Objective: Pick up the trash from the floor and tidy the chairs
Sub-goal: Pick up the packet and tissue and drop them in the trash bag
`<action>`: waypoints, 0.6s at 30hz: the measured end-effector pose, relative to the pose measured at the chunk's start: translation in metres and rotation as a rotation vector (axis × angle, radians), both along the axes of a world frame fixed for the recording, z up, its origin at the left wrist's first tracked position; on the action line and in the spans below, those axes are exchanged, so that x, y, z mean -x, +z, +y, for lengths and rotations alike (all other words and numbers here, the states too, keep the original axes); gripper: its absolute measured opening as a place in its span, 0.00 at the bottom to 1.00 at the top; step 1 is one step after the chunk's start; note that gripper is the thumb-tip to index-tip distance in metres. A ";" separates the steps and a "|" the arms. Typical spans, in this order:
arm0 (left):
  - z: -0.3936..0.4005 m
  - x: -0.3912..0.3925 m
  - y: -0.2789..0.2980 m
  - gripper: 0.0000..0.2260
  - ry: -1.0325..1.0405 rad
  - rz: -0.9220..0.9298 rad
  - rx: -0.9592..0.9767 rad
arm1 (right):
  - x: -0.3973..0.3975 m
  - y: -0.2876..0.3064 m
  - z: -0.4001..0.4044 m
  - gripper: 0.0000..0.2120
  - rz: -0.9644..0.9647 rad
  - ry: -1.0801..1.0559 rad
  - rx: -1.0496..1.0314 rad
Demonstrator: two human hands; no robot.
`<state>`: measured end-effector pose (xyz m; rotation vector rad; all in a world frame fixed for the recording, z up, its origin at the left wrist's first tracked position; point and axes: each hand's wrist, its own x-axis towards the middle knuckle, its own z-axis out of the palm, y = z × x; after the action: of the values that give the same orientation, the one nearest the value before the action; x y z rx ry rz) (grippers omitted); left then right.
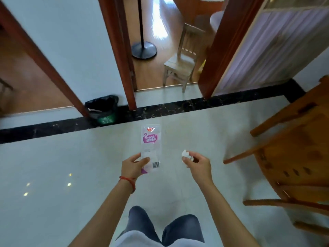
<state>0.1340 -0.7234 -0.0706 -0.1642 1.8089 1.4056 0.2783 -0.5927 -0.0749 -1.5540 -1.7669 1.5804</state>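
My left hand [133, 166] pinches the lower end of a clear plastic wrapper [151, 139] with a pink label and a barcode; the wrapper stands upright above the white tile floor. My right hand [196, 164] is closed on a small crumpled white tissue [185, 154] that pokes out past the fingers. A green trash bin [103, 109] lined with a black bag stands ahead to the left, against the wall by a door frame. A small wooden chair [183, 59] stands in the doorway ahead. A large wooden chair [292, 157] is close on my right.
A black floor-lamp base [144, 49] and pole stand inside the room beyond the doorway. A dark marble strip [178, 107] runs across the floor. An open wooden door [220, 50] and a pale curtained cabinet [263, 50] are at the right. My legs [165, 229] show at the bottom.
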 end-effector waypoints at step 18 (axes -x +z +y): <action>-0.081 0.169 -0.017 0.19 0.391 -0.001 -0.010 | 0.217 -0.017 -0.036 0.11 0.023 0.342 -0.051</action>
<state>-0.0353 -0.8047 -0.0880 -0.5375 1.8338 1.6788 0.0616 -0.6292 -0.0920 -1.2539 -2.1295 1.6758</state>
